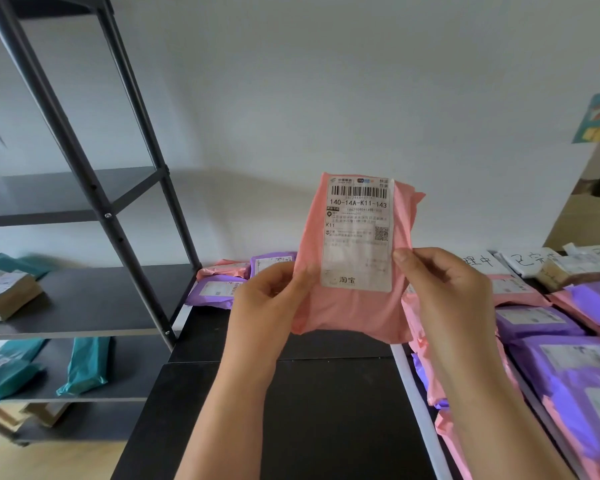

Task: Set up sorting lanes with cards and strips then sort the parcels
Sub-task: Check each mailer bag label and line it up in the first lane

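Sorting step in hand: one parcel raised for a label check.

The pink parcel [350, 313] is held upright above the black table [326, 410], with its label [359, 237] facing the camera. The left hand [271, 303] grips its left edge with curled fingers, and the right hand [440, 289] pinches the right edge, thumb at the label's margin. The lanes appear laid: a white strip [418, 403] runs along the table, handwritten cards [478, 263] lie at the far end, and sorted parcels [534, 320], purple and pink, lie in rows to the right. Judgement: the next move calls for matching the printed code, 140-14A-K11-143, to a card. The parcel then goes flat in that lane, inside the strip, without disturbing the rows.
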